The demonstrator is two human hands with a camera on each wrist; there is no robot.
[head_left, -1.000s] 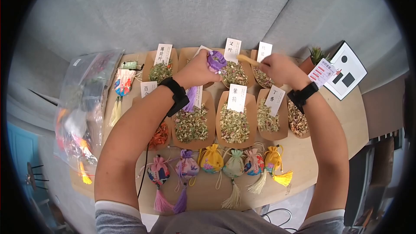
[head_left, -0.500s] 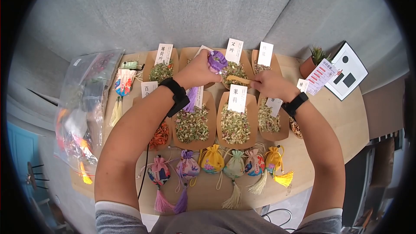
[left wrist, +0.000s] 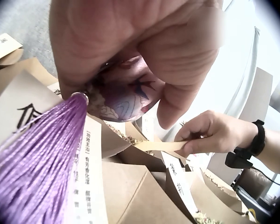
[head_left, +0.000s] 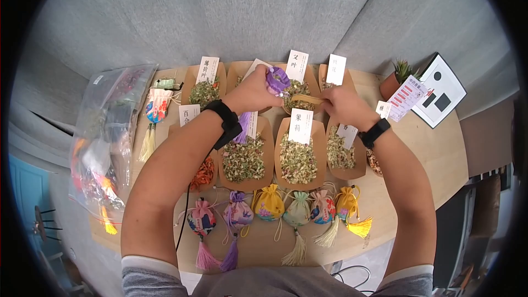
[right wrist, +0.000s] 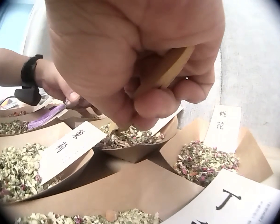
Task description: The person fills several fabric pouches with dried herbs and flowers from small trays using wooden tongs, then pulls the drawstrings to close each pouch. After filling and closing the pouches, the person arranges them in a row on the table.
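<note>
My left hand (head_left: 253, 92) grips a purple drawstring pouch (head_left: 278, 80) by its body, the gathered mouth gaping upward. Its printed fabric shows between the fingers in the left wrist view, and a long purple tassel (left wrist: 46, 163) hangs from it. In my right hand (head_left: 347, 109) a light wooden spoon (head_left: 306, 99) is pinched by the handle. The spoon's head is low over the dried herbs in a brown paper tray (right wrist: 142, 153) in the back row, just right of the pouch. A white label card (head_left: 297, 65) stands in that tray.
More paper trays of dried herbs and petals surround both hands, including one with a tall white card (head_left: 300, 126) in front. Several filled pouches (head_left: 268, 203) lie along the front edge. A clear plastic bag (head_left: 104, 126) is at left; a potted plant (head_left: 391, 81) stands at back right.
My right hand has come left and down from the tray at the right, bringing the spoon to the tray beside the pouch. The left hand and pouch have hardly moved.
</note>
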